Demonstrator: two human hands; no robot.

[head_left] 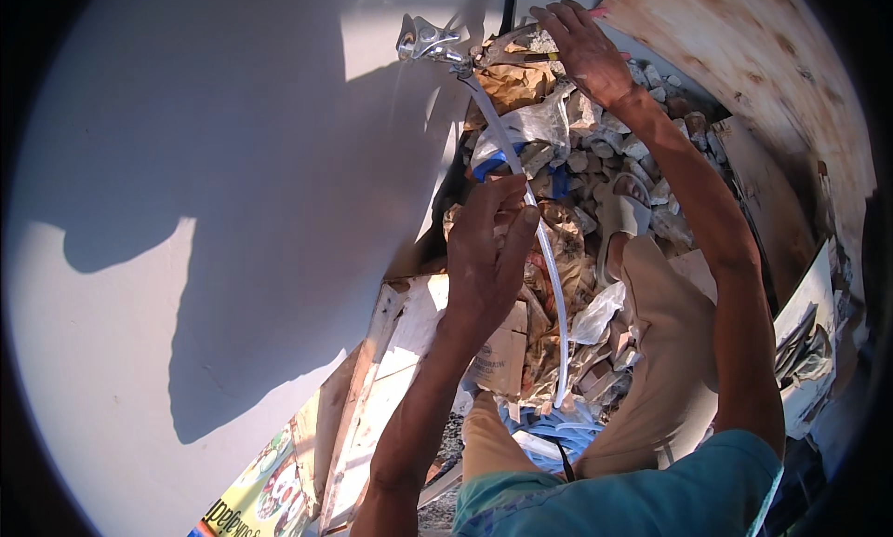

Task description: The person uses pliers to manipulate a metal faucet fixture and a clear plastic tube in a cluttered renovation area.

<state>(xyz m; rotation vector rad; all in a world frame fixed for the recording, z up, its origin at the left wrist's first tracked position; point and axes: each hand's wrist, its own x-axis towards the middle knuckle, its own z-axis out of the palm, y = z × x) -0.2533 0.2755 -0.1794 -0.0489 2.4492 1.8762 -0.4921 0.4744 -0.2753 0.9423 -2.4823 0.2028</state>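
In the head view, a crumpled translucent plastic bag (539, 127) lies on rubble (642, 146); its contents cannot be made out. A brown carton (500, 362) sits lower down, its inside hidden. Pale stones and brown paper (513, 86) cover the ground beside a smooth, pale wall (260, 118), with a stained board (744, 44) at the upper right. The person's right hand (591, 58) grasps pliers (507, 48), their jaws beside a metal tap (433, 42) at the wall. A pale hose (553, 276) hangs from the tap down to blue tubing (563, 427) between the legs. The left hand (488, 244) has its fingers curled at the hose; whether they grip it cannot be told.
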